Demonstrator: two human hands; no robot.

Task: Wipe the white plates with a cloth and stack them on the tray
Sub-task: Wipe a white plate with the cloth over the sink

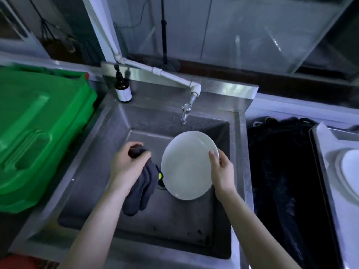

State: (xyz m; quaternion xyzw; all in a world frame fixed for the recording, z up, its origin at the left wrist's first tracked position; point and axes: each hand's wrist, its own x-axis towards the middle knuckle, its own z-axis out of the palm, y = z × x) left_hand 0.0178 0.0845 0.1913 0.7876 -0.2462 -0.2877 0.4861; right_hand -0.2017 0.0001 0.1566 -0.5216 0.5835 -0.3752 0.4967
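Over the brushed steel sink, the left hand is clenching a soft dark grey cloth (bunched, its folds hanging down). Just beside it, the right hand is gripping the round, glossy white plate by its right rim, tilted. Farther back, a brown bottle is standing on the ledge.

white plate tilted, dark cloth hanging
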